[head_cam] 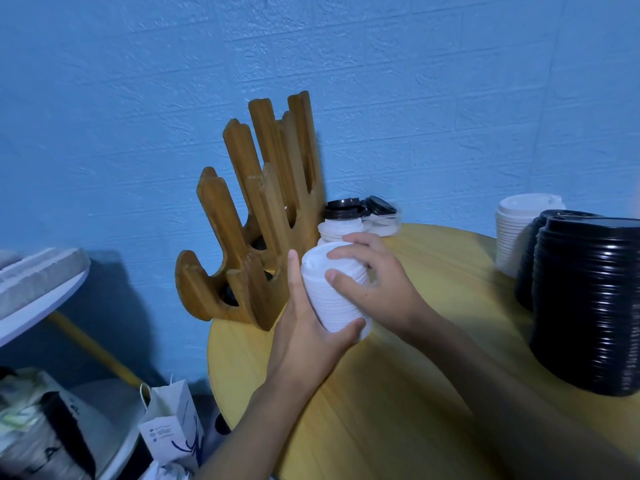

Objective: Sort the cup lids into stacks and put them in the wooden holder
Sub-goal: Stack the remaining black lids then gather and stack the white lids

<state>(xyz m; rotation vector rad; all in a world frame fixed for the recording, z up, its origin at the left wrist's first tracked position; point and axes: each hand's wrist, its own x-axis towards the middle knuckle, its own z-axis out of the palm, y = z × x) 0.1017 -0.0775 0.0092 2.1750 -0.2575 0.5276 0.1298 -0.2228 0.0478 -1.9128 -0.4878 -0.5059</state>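
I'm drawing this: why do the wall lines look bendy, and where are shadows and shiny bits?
Head view: the wide-angle lens bows lines on the blue textured wall. Head view: a dark shadow falls on it left of the brown wooden slotted holder. Head view: light glints on the tall black ribbed lid stack.

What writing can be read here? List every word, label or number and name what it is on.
Nothing reads clearly.
Paper bag: small printed lines and blue scribbles, too small to read.
Dark bag: pale marks, too blurred to read.
White lid stack, black lid stack, wooden holder: no writing shows.
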